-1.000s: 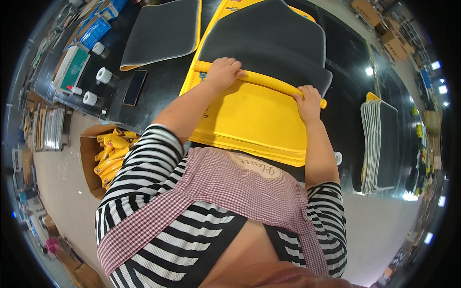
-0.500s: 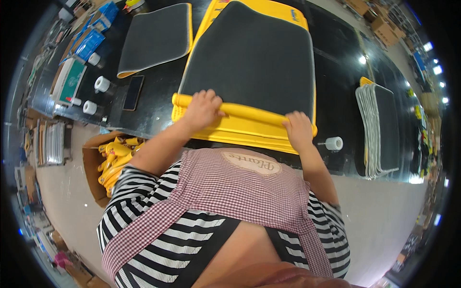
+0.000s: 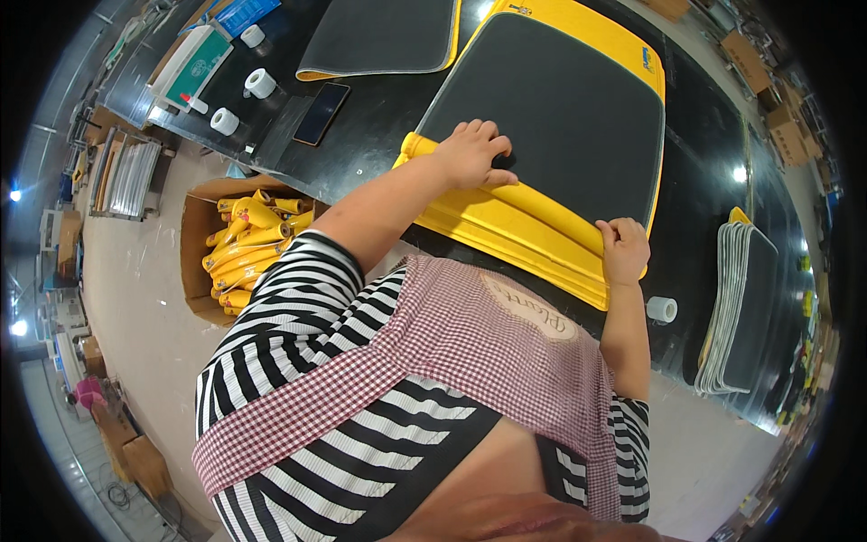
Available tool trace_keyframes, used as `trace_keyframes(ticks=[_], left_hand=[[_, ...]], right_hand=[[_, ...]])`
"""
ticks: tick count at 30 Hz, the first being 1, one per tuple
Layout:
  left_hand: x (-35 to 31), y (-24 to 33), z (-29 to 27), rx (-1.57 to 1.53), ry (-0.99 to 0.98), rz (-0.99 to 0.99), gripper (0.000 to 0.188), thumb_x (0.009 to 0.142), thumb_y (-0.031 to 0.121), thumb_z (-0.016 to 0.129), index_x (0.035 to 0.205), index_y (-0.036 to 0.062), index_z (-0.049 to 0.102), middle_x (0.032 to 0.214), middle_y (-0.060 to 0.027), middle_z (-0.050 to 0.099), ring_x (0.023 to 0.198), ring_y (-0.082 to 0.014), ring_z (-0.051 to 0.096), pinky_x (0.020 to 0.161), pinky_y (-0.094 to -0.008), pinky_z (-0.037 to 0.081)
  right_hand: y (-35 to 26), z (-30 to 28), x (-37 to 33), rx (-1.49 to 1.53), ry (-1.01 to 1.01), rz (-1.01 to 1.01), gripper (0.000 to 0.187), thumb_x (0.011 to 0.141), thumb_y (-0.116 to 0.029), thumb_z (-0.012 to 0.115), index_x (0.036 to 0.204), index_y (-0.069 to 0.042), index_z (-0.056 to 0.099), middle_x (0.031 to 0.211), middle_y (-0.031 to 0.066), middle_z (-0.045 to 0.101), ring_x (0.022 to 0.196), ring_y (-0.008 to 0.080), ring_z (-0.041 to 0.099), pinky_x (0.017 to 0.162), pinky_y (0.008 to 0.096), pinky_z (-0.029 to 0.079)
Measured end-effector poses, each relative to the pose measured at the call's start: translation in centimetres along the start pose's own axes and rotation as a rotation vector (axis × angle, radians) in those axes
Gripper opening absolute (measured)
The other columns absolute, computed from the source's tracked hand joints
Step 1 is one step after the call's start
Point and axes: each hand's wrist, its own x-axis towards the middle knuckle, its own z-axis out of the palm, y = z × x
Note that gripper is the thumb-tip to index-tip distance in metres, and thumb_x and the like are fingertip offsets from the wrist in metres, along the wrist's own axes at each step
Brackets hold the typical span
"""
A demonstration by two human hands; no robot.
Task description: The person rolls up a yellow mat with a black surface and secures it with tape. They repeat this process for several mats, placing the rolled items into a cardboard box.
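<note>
A yellow mat with a dark grey backing (image 3: 551,117) lies backing-side up on the black table, its near edge curled into a yellow roll (image 3: 551,206). My left hand (image 3: 474,155) grips the roll toward its left end, fingers bent over the top and thumb lower. Closed on the roll's right end is my right hand (image 3: 625,251), its fingers curled. Beneath and nearer to me than the roll, layered yellow edges (image 3: 506,244) show along the table's front; how many sheets lie there I cannot tell.
Another grey-backed mat (image 3: 379,36) lies folded at the far left, near a phone (image 3: 321,114) and white tape rolls (image 3: 260,83). Another tape roll (image 3: 662,309) and a stack of folded mats (image 3: 727,307) are on the right. A cardboard box (image 3: 197,262) holds several yellow rolls (image 3: 248,248).
The whole view has turned and shifted, so the table now appears tilted and farther right. Both hands stay on the rolled edge.
</note>
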Motion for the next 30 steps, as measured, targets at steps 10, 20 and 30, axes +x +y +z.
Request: trace_keyframes(ticks=[10, 20, 30], left_hand=[[-0.6, 1.1, 2.7, -0.052, -0.124, -0.036, 0.052, 0.097, 0.045, 0.067, 0.133, 0.0071, 0.066, 0.137, -0.0185, 0.059, 0.132, -0.0363, 0.054, 0.117, -0.0540, 0.036], [9.9, -0.5, 1.5, 0.097, 0.106, -0.150, 0.078, 0.095, 0.063, 0.062, 0.156, 0.0150, 0.049, 0.161, -0.0194, 0.043, 0.154, -0.0391, 0.031, 0.124, -0.0594, 0.025], [9.0, 0.5, 2.2, 0.214, 0.163, 0.003, 0.062, 0.085, 0.061, 0.076, 0.120, 0.0110, 0.066, 0.117, -0.0118, 0.061, 0.118, -0.0337, 0.055, 0.105, -0.0498, 0.038]], right_hand=[[-1.7, 2.0, -2.5, -0.184, -0.127, -0.013, 0.056, 0.102, -0.032, 0.063, 0.153, -0.010, 0.051, 0.161, 0.0141, 0.047, 0.155, 0.0348, 0.035, 0.129, 0.0577, 0.014], [1.9, 2.2, 10.4, -0.032, -0.238, 0.144, 0.047, 0.094, -0.026, 0.077, 0.134, -0.006, 0.063, 0.133, 0.0165, 0.063, 0.125, 0.0389, 0.056, 0.110, 0.0509, 0.044], [1.9, 2.8, 10.5, -0.139, -0.256, 0.010, 0.044, 0.093, -0.039, 0.074, 0.120, -0.005, 0.070, 0.123, 0.0161, 0.068, 0.118, 0.0364, 0.060, 0.105, 0.0464, 0.046]])
